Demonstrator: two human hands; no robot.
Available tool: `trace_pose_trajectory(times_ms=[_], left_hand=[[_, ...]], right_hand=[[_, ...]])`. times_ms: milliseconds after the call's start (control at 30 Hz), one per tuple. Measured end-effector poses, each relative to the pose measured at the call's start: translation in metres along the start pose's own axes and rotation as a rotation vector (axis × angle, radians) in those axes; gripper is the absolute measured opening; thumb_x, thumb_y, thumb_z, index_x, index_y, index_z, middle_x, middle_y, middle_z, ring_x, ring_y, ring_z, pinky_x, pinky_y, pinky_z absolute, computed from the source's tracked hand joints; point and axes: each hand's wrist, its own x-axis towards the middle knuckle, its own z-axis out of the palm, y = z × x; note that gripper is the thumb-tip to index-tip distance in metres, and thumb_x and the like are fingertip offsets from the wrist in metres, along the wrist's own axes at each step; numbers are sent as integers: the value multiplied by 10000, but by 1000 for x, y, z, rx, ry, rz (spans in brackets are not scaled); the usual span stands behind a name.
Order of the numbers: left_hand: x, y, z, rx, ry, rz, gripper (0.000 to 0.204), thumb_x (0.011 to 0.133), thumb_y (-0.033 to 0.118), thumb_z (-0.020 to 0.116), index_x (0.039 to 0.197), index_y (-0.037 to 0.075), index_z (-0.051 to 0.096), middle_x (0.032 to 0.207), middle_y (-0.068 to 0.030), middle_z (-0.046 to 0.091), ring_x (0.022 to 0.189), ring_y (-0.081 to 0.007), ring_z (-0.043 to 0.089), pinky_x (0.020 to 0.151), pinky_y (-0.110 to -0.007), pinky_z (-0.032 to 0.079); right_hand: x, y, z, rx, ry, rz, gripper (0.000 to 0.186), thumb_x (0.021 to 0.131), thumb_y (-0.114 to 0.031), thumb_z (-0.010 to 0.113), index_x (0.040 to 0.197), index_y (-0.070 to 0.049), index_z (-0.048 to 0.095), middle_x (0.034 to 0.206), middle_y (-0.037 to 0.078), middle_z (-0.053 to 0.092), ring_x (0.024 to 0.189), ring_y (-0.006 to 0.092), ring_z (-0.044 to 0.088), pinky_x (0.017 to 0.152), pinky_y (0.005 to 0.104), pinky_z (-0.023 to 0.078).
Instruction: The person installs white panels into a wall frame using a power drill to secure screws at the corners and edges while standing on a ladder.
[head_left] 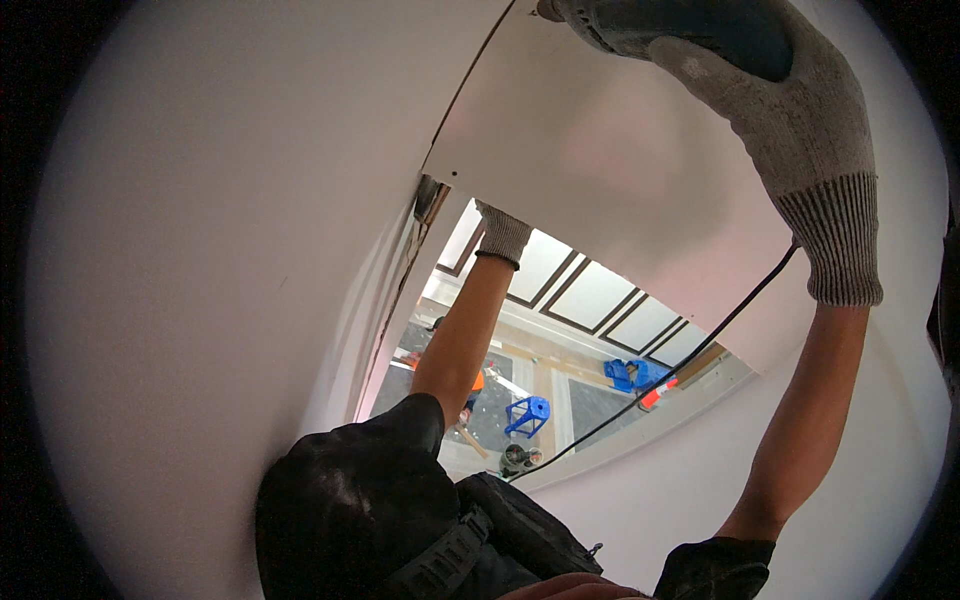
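My right hand (800,120), in a grey knit glove with a ribbed cuff, is closed around a dark green and black corded power drill (725,35). Its nose points left, close to the pale board (600,130); the top of the picture cuts off part of the tool. A black cord (700,345) hangs from near that wrist and runs down to the left. My left hand (504,235), also gloved, reaches up to the board's lower edge. Only its cuff and the heel of the hand show; the fingers are hidden behind the board.
A dark gap (468,85) separates the board from the wide pale surface (220,250) at left. Through the opening below, a floor holds a blue stool (528,414), more blue plastic items (628,375), an orange-and-white cone (655,395) and partly hidden orange clothing. Dark-framed panels (575,290) stand beyond.
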Motion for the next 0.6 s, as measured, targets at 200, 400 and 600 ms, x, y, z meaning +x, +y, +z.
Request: trace_pose_trajectory(times_ms=[200, 400, 600], left_hand=[[-1, 0, 4, -2, 7, 5, 336, 1078, 433, 553, 1186, 122, 619, 1103, -9, 649, 1003, -129, 658, 847, -312, 603], [-1, 1, 9, -1, 11, 7, 359, 1082, 444, 534, 1205, 115, 611, 1121, -19, 645, 1014, -135, 658, 848, -319, 606], [0, 0, 12, -7, 18, 10, 383, 1087, 454, 515, 1224, 108, 604, 1138, -30, 641, 1026, -142, 658, 850, -325, 609]], right_hand=[[7, 4, -3, -16, -23, 0, 644, 877, -521, 844, 1291, -48, 706, 1088, 152, 781, 918, 247, 775, 824, 386, 645], [11, 7, -5, -19, -34, -1, 650, 875, -506, 848, 1304, -45, 689, 1105, 156, 773, 929, 251, 773, 823, 388, 648], [12, 9, -4, -19, -47, -1, 658, 873, -492, 853, 1318, -43, 672, 1122, 160, 764, 940, 254, 772, 822, 391, 652]])
